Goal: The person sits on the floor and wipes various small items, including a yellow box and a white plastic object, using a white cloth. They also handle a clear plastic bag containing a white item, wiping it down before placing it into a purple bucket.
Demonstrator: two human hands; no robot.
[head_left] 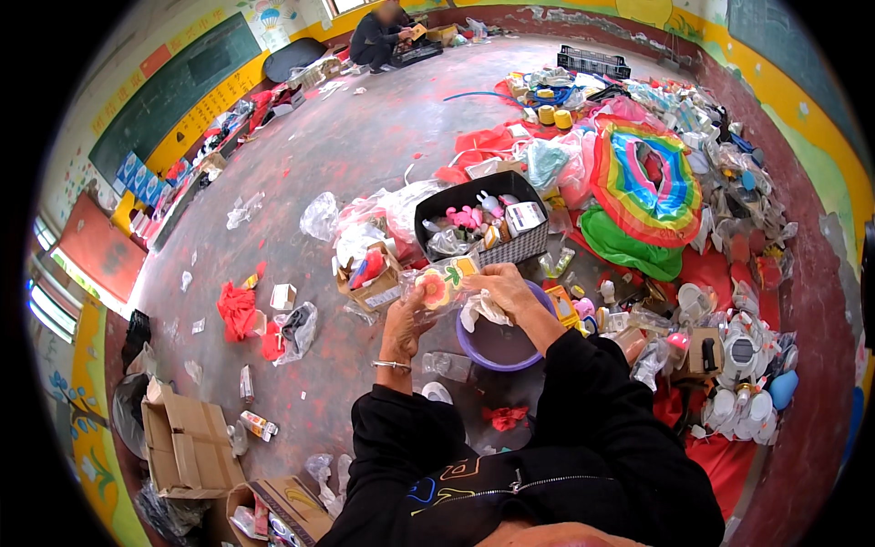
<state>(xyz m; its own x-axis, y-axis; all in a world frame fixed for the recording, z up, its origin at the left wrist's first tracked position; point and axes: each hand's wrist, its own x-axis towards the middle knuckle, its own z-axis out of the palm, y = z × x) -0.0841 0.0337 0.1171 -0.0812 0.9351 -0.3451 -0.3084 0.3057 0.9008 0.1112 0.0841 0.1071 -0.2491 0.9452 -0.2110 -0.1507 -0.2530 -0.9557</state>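
In front of my chest, my left hand [401,332] is closed on the lower left of a clear plastic packet [441,284]. A pink-and-yellow flower shape and green leaf shapes show on it. My right hand [512,294] grips the packet's right end with bent fingers. A limp white cloth or film [485,311] hangs under that hand; whether it is held too, I cannot tell. Below my right hand stands a purple basin [499,367], partly hidden by my right arm. Just beyond my hands is a black woven basket [510,248] of small toys and packages.
An open cardboard box [375,294] stands left of the basket. A large heap with a rainbow ring [649,182] spreads along the right wall. Cardboard cartons [190,442] stand at lower left. Plastic bags and a bottle [259,426] litter the floor. Another person [375,41] crouches far off.
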